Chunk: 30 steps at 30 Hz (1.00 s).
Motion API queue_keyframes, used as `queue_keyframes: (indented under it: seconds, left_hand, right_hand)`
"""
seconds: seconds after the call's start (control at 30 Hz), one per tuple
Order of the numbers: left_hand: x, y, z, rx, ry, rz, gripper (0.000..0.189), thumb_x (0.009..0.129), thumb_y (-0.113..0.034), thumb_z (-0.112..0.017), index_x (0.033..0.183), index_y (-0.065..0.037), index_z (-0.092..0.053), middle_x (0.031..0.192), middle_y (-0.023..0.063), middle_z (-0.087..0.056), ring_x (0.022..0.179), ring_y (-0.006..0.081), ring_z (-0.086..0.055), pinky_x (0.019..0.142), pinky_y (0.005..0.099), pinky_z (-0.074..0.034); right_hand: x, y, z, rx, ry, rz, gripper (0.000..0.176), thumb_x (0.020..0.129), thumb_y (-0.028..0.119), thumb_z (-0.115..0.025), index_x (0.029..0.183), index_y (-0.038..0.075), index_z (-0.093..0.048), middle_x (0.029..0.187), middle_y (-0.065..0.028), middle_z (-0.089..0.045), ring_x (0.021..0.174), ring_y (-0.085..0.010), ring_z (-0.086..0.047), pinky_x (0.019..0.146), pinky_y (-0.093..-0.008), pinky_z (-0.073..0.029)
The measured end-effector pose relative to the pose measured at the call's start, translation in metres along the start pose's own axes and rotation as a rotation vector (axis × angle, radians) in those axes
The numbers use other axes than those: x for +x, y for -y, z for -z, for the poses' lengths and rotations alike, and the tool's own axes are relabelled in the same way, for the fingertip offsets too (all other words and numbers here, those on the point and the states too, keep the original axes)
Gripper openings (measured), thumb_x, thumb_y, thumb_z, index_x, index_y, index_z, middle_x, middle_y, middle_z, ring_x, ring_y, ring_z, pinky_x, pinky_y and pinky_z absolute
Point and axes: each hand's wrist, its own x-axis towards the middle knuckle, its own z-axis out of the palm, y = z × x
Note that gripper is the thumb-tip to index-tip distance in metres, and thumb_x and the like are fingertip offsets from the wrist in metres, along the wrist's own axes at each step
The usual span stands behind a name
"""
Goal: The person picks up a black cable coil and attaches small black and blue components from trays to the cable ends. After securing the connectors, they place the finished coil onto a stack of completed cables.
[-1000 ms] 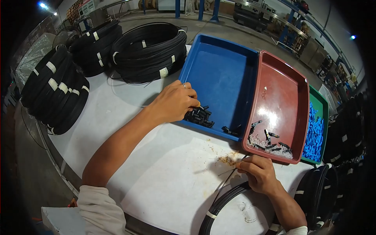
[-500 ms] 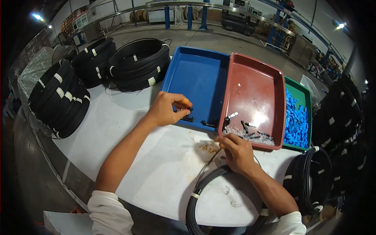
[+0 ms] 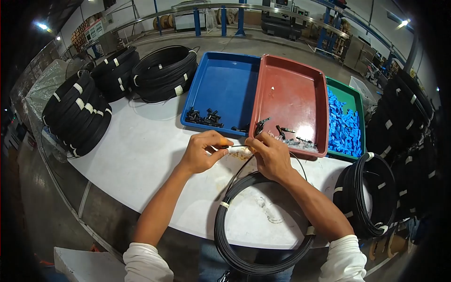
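Observation:
My left hand (image 3: 205,151) is closed in a pinch on a small black part (image 3: 224,147), mostly hidden by the fingers. Opposite it, my right hand (image 3: 272,159) grips the end of a thin black cable (image 3: 239,145), which spans the short gap to the left fingertips. That cable belongs to a black coil (image 3: 220,230) tied with white bands, lying at the table's front edge below my hands. Just beyond my left hand, the blue tray (image 3: 188,105) holds small black parts (image 3: 204,117) in its near corner. Past my right hand, the red tray (image 3: 291,84) holds black connectors and clear bits along its near side.
A green tray (image 3: 345,87) of blue plastic pieces (image 3: 343,124) adjoins the red one. Several banded coils of black cable (image 3: 164,77) stand on the white table's (image 3: 136,145) left side. Another coil (image 3: 366,192) stands at the right edge, beside stacked coils (image 3: 399,122).
My left hand has come out of the blue tray with a small black part, down to the cable end in my right hand. The view has shifted slightly.

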Motion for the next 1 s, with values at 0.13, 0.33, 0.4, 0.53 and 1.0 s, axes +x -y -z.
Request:
queue_keyframes:
  seconds: [0.13, 0.33, 0.4, 0.53, 1.0]
  left_hand:
    - [-0.009, 0.003, -0.007, 0.070, -0.027, -0.080, 0.023, 0.078, 0.004, -0.077, 0.100, -0.003, -0.078, 0.094, 0.0107, -0.071, 0.079, 0.0165, -0.071, 0.068, 0.0272, -0.061]
    - [-0.011, 0.005, -0.006, 0.168, -0.030, -0.163, 0.025, 0.077, 0.003, -0.077, 0.101, -0.004, -0.078, 0.093, 0.0123, -0.075, 0.077, 0.0163, -0.071, 0.067, 0.0261, -0.060]
    - [-0.011, 0.002, -0.005, 0.151, 0.005, -0.124, 0.023, 0.077, 0.002, -0.077, 0.099, -0.004, -0.078, 0.092, 0.0124, -0.075, 0.077, 0.0197, -0.072, 0.069, 0.0276, -0.060]
    - [0.003, 0.019, 0.017, 0.557, 0.028, -0.238, 0.014, 0.081, -0.005, -0.074, 0.095, -0.006, -0.076, 0.094, 0.0090, -0.074, 0.079, 0.0263, -0.072, 0.071, 0.0340, -0.058]
    - [0.099, 0.090, 0.084, 0.968, 0.224, -0.277, 0.032, 0.072, 0.002, -0.063, 0.099, -0.006, -0.077, 0.106, 0.0061, -0.073, 0.107, 0.0220, -0.063, 0.096, 0.0368, -0.044]
  right_hand:
    - [-0.002, -0.001, -0.004, -0.021, 0.017, 0.064, 0.031, 0.076, 0.000, -0.069, 0.103, 0.014, -0.068, 0.082, -0.0045, -0.057, 0.068, -0.0245, -0.063, 0.054, -0.0380, -0.048]
    - [-0.001, -0.001, -0.003, -0.032, 0.000, 0.079, 0.030, 0.075, 0.001, -0.070, 0.102, 0.014, -0.069, 0.084, -0.0036, -0.059, 0.068, -0.0239, -0.064, 0.054, -0.0367, -0.049]
    - [0.000, -0.001, -0.003, -0.014, 0.018, 0.068, 0.029, 0.074, 0.000, -0.070, 0.100, 0.014, -0.068, 0.085, -0.0036, -0.059, 0.070, -0.0242, -0.064, 0.056, -0.0372, -0.049]
    - [0.000, -0.003, -0.005, -0.014, 0.043, 0.022, 0.029, 0.073, -0.003, -0.068, 0.098, 0.010, -0.066, 0.087, -0.0056, -0.058, 0.076, -0.0269, -0.063, 0.063, -0.0387, -0.050]
    - [-0.003, -0.006, -0.004, 0.121, 0.166, -0.138, 0.038, 0.071, -0.011, -0.064, 0.106, 0.003, -0.064, 0.100, -0.0139, -0.060, 0.092, -0.0343, -0.062, 0.077, -0.0437, -0.051]
